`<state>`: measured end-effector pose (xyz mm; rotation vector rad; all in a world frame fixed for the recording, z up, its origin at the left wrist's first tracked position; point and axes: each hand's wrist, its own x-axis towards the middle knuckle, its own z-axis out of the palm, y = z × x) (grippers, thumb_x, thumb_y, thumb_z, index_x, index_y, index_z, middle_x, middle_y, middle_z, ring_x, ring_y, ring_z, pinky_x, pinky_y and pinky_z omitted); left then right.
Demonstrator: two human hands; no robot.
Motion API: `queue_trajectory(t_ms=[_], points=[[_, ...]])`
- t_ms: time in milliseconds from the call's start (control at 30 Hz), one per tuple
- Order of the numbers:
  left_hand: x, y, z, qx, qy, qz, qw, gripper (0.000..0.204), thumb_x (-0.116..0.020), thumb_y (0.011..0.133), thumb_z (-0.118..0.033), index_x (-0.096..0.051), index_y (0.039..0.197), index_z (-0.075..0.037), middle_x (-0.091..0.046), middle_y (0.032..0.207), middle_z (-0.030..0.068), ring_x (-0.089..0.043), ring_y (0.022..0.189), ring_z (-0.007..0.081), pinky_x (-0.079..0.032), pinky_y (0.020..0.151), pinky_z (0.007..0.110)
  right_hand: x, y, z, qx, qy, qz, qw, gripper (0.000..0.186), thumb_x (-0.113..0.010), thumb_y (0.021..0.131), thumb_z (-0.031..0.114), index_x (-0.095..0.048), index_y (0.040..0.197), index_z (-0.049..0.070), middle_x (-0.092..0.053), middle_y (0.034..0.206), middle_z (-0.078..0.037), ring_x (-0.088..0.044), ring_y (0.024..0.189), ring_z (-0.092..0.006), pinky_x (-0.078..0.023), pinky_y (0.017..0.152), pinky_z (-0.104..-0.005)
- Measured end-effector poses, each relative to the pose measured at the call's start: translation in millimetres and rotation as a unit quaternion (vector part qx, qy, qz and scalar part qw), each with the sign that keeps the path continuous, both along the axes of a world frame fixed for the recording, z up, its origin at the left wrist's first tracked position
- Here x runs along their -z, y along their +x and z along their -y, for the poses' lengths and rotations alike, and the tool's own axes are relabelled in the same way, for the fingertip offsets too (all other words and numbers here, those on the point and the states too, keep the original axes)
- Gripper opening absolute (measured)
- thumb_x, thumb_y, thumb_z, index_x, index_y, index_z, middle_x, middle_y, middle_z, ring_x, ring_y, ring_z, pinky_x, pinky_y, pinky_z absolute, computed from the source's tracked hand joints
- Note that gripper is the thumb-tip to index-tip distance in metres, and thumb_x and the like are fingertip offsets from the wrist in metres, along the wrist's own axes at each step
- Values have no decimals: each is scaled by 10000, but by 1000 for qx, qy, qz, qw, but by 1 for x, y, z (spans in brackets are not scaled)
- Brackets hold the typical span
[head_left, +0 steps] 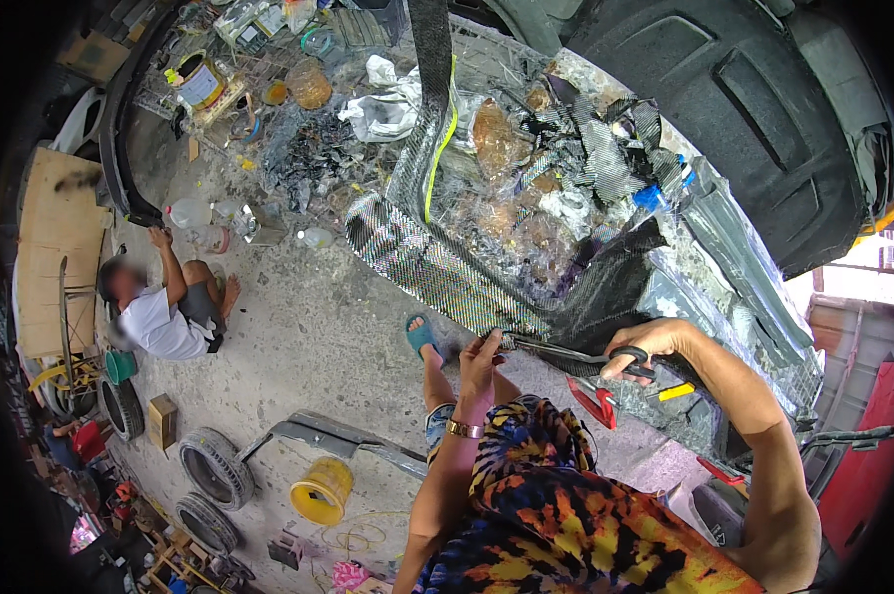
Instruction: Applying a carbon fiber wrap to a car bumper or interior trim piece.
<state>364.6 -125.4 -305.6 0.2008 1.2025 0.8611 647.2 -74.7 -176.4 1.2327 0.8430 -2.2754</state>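
Note:
In the head view, my left hand (481, 358) pinches the lower edge of a long strip of checked, shiny woven fabric (427, 272) on the worktable. My right hand (650, 346) grips black-handled scissors (565, 348), whose blades point left along that edge toward my left fingers. The strip bends upward into a dark length with a bright yellow-green line (442, 134). Dark fabric (615, 287) lies above the scissors. Scraps (605, 148), crumpled white plastic (382, 109) and a messy resin-stained surface fill the table. A red-handled tool (590, 401) and a yellow one (676, 391) lie beside my right hand.
A co-worker (165, 317) sits on the floor at left, holding a curved black part (120, 188). Plastic jugs (185, 213), tyres (214, 465) and a yellow bucket (323, 485) stand on the floor. A large black panel (724, 109) sits at upper right.

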Motion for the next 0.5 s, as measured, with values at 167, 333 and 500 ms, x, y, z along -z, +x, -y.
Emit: queue_trajectory(t_ms=[167,333,500], points=[[-1,-2,2,15,-11,-1,1000,205,-659,883,-270,-611,798,-90,-618,658,17,-600,647,117,-445,629,258,8,3,9,29,20,-19,999,473,-717,779,492,-594,750,37,-564,597,-28,-581,508,-118,-430,420,-227],[-7,-1,-1,-5,-13,9,1000,203,-669,881,-220,-547,871,-59,-624,784,39,-615,714,133,-495,663,285,26,-1,17,20,70,-31,997,471,-728,770,497,-595,752,45,-545,611,-15,-565,522,-107,-421,447,-232],[-18,-4,-4,8,-6,-8,1000,323,-698,859,-165,-409,964,-65,-593,875,45,-621,742,143,-524,679,296,46,5,29,6,104,-59,993,471,-714,784,489,-628,835,29,-532,678,19,-490,638,-61,-363,527,-244]])
